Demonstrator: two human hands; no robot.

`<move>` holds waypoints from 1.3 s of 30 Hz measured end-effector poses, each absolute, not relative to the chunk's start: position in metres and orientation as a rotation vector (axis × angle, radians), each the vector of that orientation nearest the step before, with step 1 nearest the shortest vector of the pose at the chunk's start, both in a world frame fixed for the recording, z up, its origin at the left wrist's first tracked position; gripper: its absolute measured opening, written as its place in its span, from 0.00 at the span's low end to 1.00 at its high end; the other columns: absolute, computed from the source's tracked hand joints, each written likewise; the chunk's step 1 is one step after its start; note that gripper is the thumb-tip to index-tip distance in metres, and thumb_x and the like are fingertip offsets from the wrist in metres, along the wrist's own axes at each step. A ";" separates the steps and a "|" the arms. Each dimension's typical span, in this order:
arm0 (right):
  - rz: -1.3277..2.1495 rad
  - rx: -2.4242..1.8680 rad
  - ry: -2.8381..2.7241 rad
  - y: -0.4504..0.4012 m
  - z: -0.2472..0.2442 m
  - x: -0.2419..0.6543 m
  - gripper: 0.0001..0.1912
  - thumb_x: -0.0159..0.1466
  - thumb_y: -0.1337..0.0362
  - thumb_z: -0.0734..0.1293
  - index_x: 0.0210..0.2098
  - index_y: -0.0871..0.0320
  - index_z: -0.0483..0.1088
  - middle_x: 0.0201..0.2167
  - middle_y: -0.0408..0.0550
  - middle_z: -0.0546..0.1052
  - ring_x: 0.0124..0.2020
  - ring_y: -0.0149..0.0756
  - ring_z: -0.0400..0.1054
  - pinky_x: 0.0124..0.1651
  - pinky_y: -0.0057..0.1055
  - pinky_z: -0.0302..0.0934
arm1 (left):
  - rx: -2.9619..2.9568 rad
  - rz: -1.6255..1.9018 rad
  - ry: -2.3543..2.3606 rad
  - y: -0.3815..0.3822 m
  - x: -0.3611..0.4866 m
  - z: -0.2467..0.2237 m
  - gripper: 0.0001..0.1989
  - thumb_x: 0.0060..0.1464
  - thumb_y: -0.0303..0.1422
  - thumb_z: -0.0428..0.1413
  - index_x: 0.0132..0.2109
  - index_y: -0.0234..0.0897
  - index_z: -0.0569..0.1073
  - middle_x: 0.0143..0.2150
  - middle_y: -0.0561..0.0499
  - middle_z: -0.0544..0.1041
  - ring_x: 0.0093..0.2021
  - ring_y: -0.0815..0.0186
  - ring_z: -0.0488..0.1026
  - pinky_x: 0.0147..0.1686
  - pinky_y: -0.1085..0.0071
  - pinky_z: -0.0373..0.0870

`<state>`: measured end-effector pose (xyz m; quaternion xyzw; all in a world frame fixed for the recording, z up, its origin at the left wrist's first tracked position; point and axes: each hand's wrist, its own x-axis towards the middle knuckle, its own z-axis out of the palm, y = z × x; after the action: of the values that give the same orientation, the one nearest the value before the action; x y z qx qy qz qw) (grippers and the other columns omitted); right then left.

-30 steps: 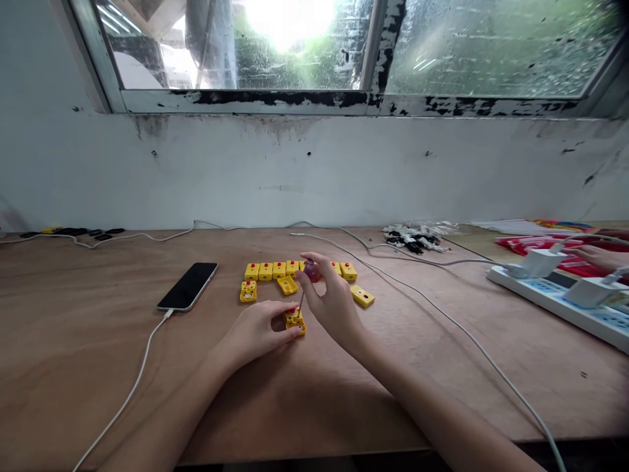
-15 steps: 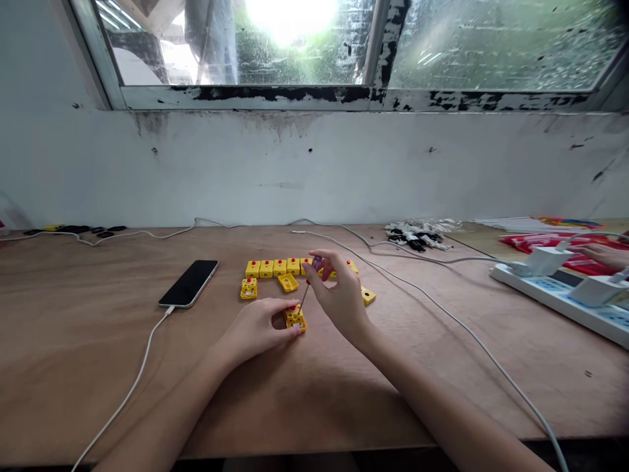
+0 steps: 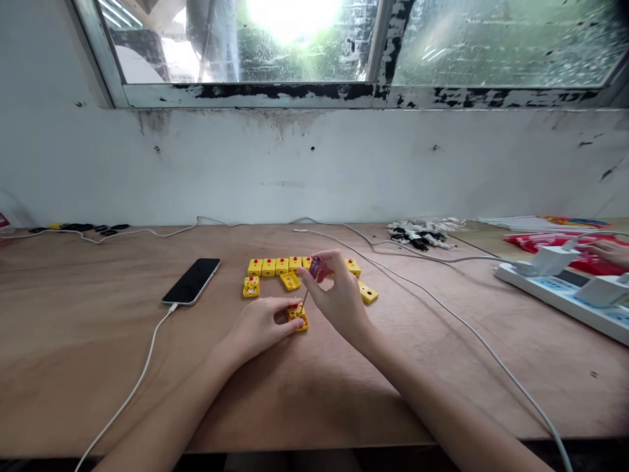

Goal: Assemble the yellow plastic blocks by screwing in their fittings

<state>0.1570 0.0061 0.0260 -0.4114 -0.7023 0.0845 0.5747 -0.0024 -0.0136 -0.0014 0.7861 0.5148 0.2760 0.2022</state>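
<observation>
My left hand (image 3: 260,326) pinches a small yellow case (image 3: 299,316) with a red button, holding it against the table. In my right hand (image 3: 339,295) is a screwdriver (image 3: 314,267) with a purple handle, gripped between thumb and fingers. Its thin shaft slants down and the tip meets the yellow case; the exact spot is too small to make out. Beyond my hands runs a row of yellow cases with red buttons (image 3: 282,266), partly hidden by my right hand. An open yellow case (image 3: 251,286), a yellow shell (image 3: 290,281) and a yellow cover (image 3: 368,293) lie nearer.
A phone (image 3: 191,282) on a white charging cable (image 3: 147,367) lies to the left. To the right are a power strip (image 3: 560,292) with white chargers, and a pile of black and white parts (image 3: 420,235). Another person's hand (image 3: 607,251) rests near red packaging at the far right.
The view has shifted slightly. My right hand's fingers have turned a little and the screwdriver stands somewhat more upright. My left hand keeps its hold on the yellow case.
</observation>
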 end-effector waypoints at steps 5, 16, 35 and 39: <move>0.285 -0.924 -1.677 0.006 0.026 0.160 0.10 0.63 0.56 0.61 0.38 0.54 0.62 0.33 0.47 0.76 0.33 0.37 0.72 0.34 0.34 0.65 | 2.247 0.774 1.391 -0.013 -0.004 0.000 0.19 0.52 0.41 0.56 0.51 0.42 0.74 0.48 0.51 0.78 0.44 0.59 0.74 0.41 0.68 0.68; 0.374 -0.901 -1.497 0.013 0.027 0.163 0.09 0.60 0.58 0.65 0.38 0.55 0.64 0.27 0.42 0.72 0.28 0.32 0.70 0.33 0.32 0.66 | 2.169 0.756 1.419 -0.014 -0.003 0.001 0.19 0.52 0.41 0.56 0.50 0.41 0.74 0.49 0.50 0.77 0.45 0.59 0.73 0.43 0.68 0.68; 0.434 -0.834 -1.778 0.016 0.030 0.168 0.17 0.65 0.63 0.58 0.53 0.55 0.64 0.39 0.48 0.76 0.36 0.33 0.71 0.42 0.33 0.65 | 2.207 0.726 1.417 -0.013 -0.005 -0.001 0.22 0.50 0.44 0.57 0.52 0.42 0.73 0.47 0.50 0.78 0.42 0.60 0.74 0.42 0.68 0.68; 0.251 -0.947 -1.695 0.014 0.031 0.167 0.11 0.62 0.63 0.62 0.43 0.56 0.70 0.30 0.45 0.75 0.30 0.33 0.69 0.37 0.31 0.64 | 2.203 0.736 1.419 -0.013 -0.004 -0.001 0.23 0.49 0.44 0.58 0.52 0.41 0.73 0.48 0.50 0.77 0.43 0.60 0.74 0.43 0.69 0.68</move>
<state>0.1671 0.0143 0.0309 -0.4016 -0.7186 0.1066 0.5577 -0.0045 -0.0129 -0.0010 0.7915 0.5100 0.2644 0.2085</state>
